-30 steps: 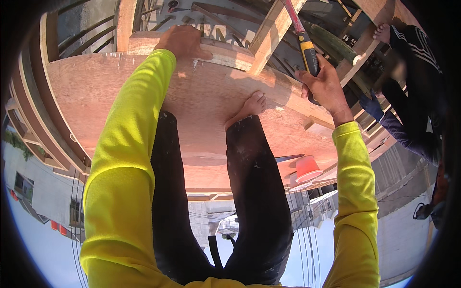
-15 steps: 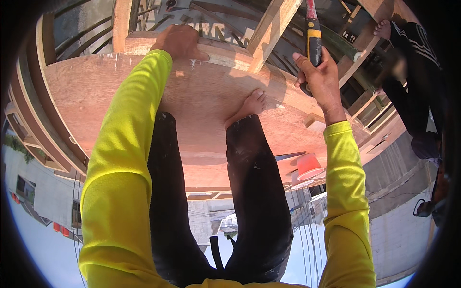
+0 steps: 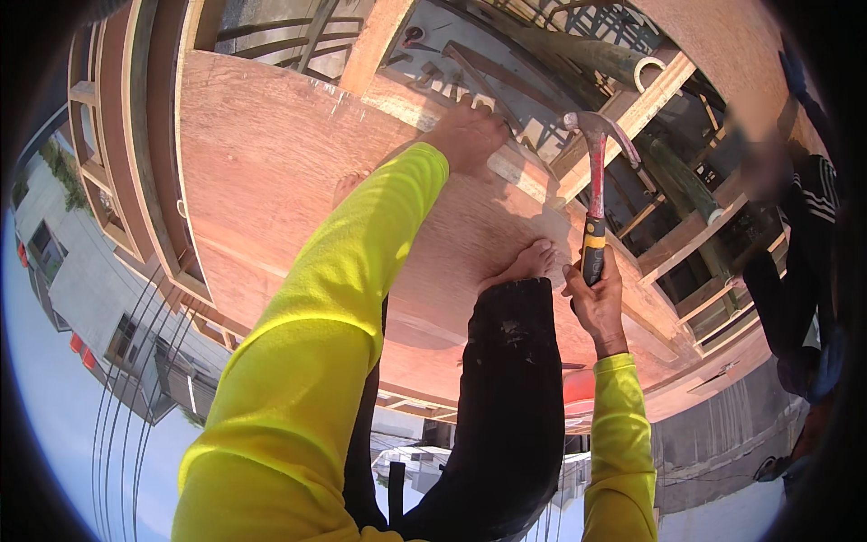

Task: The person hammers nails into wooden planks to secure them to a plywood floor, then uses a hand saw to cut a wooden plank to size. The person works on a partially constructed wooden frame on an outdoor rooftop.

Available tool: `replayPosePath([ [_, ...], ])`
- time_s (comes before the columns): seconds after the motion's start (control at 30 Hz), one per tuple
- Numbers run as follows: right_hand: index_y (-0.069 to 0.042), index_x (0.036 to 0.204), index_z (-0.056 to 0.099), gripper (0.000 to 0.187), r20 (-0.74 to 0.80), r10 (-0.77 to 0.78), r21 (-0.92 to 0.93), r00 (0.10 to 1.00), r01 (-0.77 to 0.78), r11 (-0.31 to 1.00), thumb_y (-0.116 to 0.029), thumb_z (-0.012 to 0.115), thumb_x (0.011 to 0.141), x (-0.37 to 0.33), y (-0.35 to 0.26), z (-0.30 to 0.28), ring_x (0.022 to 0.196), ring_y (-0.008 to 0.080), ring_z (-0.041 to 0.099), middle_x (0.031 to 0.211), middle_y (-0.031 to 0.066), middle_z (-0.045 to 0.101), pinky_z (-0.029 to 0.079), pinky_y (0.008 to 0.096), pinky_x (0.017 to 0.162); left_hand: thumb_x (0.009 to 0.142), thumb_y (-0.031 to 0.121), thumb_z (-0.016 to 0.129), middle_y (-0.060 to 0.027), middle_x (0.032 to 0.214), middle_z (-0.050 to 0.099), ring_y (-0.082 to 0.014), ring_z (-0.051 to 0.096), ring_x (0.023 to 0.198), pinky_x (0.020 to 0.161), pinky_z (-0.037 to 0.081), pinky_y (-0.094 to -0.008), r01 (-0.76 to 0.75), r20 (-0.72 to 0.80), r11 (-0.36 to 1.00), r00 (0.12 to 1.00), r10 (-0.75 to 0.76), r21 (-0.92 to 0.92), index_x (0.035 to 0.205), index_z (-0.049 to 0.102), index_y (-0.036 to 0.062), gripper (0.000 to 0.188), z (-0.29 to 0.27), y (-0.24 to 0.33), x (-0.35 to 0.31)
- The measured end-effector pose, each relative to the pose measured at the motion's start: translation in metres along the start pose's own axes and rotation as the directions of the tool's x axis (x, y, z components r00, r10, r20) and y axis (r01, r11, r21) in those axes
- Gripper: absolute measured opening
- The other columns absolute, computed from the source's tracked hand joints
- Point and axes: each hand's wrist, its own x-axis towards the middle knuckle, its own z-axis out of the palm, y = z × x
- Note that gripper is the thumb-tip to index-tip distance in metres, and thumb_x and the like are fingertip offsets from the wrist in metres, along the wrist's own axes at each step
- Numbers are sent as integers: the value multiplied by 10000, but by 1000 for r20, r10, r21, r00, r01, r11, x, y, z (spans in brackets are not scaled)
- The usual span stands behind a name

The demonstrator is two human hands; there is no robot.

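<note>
My right hand point(image 3: 596, 298) is wrapped round the black and yellow grip of a claw hammer point(image 3: 596, 181). The hammer stands upright in view, its metal head above the open timber frame and apart from the wood. My left hand point(image 3: 468, 137) rests on the far edge of a reddish plywood sheet point(image 3: 271, 163), its fingers curled over the pale timber rail point(image 3: 528, 172) along that edge. The fingertips are partly hidden. My bare feet stand on the plywood, the right foot point(image 3: 528, 262) plainly visible and the left mostly behind my sleeve.
A timber post point(image 3: 377, 45) rises from the rail, and a crosspiece point(image 3: 623, 122) spans the opening beyond it. Below lie scattered wood pieces. A red container point(image 3: 579, 390) sits beside my right leg. At right, another person point(image 3: 795, 262) in dark clothes is on the frame.
My left hand has shifted right along the rail, past the post. My right hand is lower in view, and the whole hammer head now shows. The view has turned.
</note>
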Motion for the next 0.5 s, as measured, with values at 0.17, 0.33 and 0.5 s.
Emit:
replayPosePath([
  [0.17,-22,1058,553,202,36,-105,-41,994,106,993,-71,719,955,64,-94,36,618,53,501,737,-15,543,434,244,544,672,439,881,-60,1064,716,-233,668,1091,984,458,-463,-34,-139,999,990,33,-4,1248,645,82,718,19,10,-2],
  [0.33,-14,1109,594,246,236,-624,-329,745,665,670,-49,717,899,101,-119,56,650,133,607,753,83,637,498,299,630,699,365,867,-64,1127,726,-267,678,1100,968,479,-472,72,74,997,995,-69,-39,1226,674,109,618,7,12,12],
  [0.5,-13,1152,613,320,571,-514,-311,640,748,586,-5,684,841,129,-147,82,728,297,697,886,152,679,539,326,672,686,267,812,-84,1196,712,-367,639,1166,1008,476,-489,15,68,913,998,14,-408,1250,683,125,596,23,-5,10],
])
